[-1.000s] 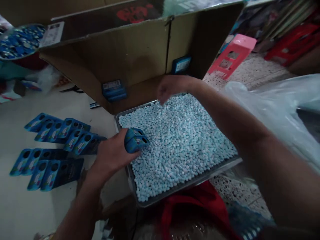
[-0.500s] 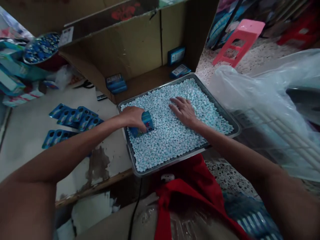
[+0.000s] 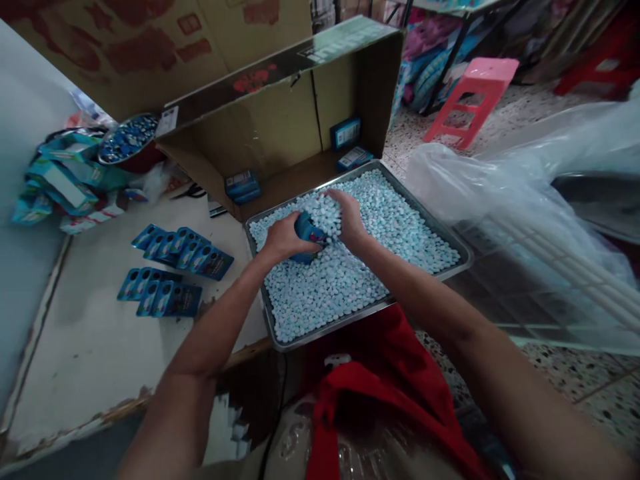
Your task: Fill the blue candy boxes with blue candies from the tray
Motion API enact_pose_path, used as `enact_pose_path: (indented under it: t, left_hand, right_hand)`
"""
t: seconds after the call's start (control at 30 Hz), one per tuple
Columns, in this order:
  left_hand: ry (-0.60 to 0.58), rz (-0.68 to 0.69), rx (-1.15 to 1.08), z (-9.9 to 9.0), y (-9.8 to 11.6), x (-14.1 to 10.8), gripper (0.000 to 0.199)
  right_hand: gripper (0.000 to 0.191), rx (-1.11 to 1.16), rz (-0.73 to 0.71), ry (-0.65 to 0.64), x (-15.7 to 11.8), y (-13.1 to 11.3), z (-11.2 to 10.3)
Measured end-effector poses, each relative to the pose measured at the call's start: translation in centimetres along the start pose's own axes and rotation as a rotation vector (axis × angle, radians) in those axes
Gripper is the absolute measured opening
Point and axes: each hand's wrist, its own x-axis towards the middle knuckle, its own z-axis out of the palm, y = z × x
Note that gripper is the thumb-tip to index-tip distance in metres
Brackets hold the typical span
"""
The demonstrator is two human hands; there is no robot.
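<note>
A metal tray [image 3: 451, 268] holds a thick layer of small pale blue and white pieces [image 3: 330, 293]. Over its left half, my left hand [image 3: 286, 239] grips a small blue packet [image 3: 309, 232], its fingers wrapped round it. My right hand [image 3: 349, 217] is cupped against a heap of the pale pieces [image 3: 326, 212], right beside the packet's top edge. Whether the packet has pieces inside cannot be seen. More blue packets [image 3: 183, 250] lie overlapped in two groups on the white table at the left.
Behind the tray stands an open cardboard box [image 3: 260, 120] with small blue boxes [image 3: 243, 187] inside. A bowl of blue wrapped items [image 3: 129, 140] is at the back left. Clear plastic sheeting [image 3: 500, 180] covers a rack at the right, near a pink stool [image 3: 473, 97].
My right hand has moved left to the packet and now scoops up a heap of pieces. My left hand has lifted and tilted the packet, moving slightly right. The view has shifted.
</note>
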Motion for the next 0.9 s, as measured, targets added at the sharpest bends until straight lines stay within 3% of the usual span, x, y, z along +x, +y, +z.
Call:
enact_pose_path:
  t: [0.17,0.33,0.43,0.63,0.8,0.9]
  left_hand:
    - [0.280,0.039,-0.263,3.0,-0.3,-1.5,0.087]
    - [0.393,0.044,-0.449,4.4,-0.7,-1.6,0.090]
    - [0.419,0.059,-0.483,4.6,-0.8,-1.0,0.093]
    - [0.463,0.148,-0.543,5.1,-1.6,0.1,0.086]
    - [0.447,0.123,-0.561,5.2,-2.3,0.3,0.091]
    - [0.437,0.070,-0.559,5.1,-2.1,0.0,0.084]
  right_hand:
    - [0.057,0.112,-0.003,-0.107,0.3,-3.7,0.5]
    - [0.072,0.272,0.047,-0.087,0.9,-5.6,1.5]
    - [0.070,0.343,0.024,-0.102,1.1,-6.1,2.1]
    - [0.066,0.206,-0.033,-0.148,0.8,-8.0,3.1]
    - [0.067,0.125,-0.021,-0.224,0.5,-8.8,3.7]
    - [0.073,0.095,-0.028,-0.276,0.2,-8.9,3.8]
